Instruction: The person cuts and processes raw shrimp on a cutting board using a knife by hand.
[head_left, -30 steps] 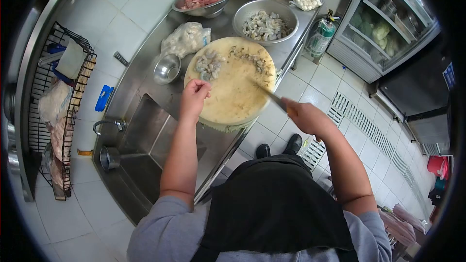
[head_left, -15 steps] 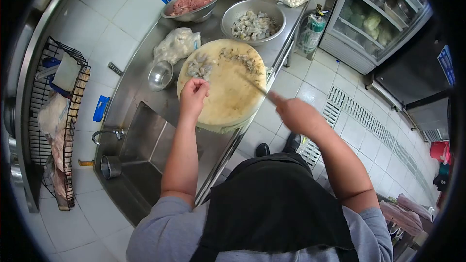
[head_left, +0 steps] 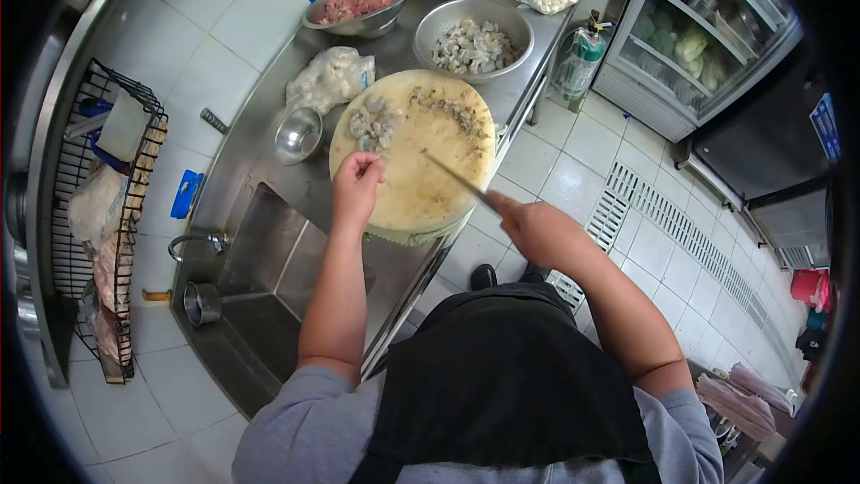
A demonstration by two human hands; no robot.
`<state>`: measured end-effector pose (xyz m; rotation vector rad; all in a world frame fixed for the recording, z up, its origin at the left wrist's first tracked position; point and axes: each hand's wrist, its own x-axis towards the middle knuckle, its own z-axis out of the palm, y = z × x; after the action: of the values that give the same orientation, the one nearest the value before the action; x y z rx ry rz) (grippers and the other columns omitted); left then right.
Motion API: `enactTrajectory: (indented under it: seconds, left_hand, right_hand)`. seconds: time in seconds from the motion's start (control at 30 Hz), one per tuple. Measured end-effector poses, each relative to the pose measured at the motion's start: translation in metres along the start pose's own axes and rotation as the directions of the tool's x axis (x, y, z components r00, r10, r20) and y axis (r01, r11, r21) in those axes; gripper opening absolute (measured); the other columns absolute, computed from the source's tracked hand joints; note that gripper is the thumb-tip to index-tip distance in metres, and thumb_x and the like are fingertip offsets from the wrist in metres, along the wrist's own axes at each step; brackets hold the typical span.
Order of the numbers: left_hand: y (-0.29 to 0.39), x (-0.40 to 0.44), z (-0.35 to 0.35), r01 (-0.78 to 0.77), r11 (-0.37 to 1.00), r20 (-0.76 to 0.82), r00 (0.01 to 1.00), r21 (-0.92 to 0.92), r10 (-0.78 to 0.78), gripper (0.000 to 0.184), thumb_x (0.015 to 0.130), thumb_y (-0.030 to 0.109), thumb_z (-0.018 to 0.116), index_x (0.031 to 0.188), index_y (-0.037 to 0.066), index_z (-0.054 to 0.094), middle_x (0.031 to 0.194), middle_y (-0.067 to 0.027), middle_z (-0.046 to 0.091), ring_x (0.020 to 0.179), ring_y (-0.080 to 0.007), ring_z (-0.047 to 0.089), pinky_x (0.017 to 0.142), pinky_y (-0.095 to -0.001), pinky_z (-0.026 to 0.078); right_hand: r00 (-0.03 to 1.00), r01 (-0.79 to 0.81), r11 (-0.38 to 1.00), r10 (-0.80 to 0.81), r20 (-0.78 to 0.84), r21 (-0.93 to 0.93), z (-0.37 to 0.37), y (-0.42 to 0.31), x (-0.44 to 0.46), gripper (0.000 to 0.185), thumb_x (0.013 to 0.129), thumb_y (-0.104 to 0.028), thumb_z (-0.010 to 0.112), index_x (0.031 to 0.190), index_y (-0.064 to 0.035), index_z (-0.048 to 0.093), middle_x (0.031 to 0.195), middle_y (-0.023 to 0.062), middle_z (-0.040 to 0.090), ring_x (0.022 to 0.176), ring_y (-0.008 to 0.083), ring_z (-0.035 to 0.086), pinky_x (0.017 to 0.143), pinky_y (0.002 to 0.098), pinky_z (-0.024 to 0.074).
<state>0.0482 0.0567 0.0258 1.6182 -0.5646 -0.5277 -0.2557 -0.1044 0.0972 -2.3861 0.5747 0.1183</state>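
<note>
My right hand (head_left: 537, 229) grips a knife (head_left: 457, 178), its blade slanting over the right part of the round cutting board (head_left: 408, 202). My left hand (head_left: 356, 188) is closed in a pinch at the board's left side; whatever sits between the fingertips is too small to make out. Just beyond those fingertips lies a small pile of peeled shrimp (head_left: 373, 121). Dark scraps (head_left: 459, 115) are strewn along the board's far right edge. Behind the board, a metal colander (head_left: 523, 64) holds more shrimp (head_left: 472, 45).
Left of the board are a small metal bowl (head_left: 298, 134) and a plastic bag of pale food (head_left: 330, 78). A bowl (head_left: 376, 25) of raw meat stands farther back. The sink (head_left: 269, 255) is at near left. A fire extinguisher (head_left: 582, 58) stands right of the counter.
My right hand and the knife have moved slightly left and down, and the blade looks sharper now. My left hand stays pinched near the shrimp pile. The whole view has shifted slightly.
</note>
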Motion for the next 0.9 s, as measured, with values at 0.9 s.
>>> enactTrajectory:
  seconds: [0.9]
  left_hand:
    - [-0.014,-0.017,0.055,-0.152,0.912,0.244,0.968,0.380,0.060,0.016,0.089,0.009,0.075,0.104,0.005,0.069,0.104,-0.0083,0.074,0.092,-0.0201,0.070,0.084,-0.0327,0.054]
  right_hand:
    - [0.905,-0.421,0.517,0.287,0.313,0.745,-0.014,0.085,-0.086,0.047,0.105,-0.023,0.063,0.147,-0.0040,0.053,0.068,0.0025,0.059,0.047,0.0087,0.052,0.045,0.0251,0.0434]
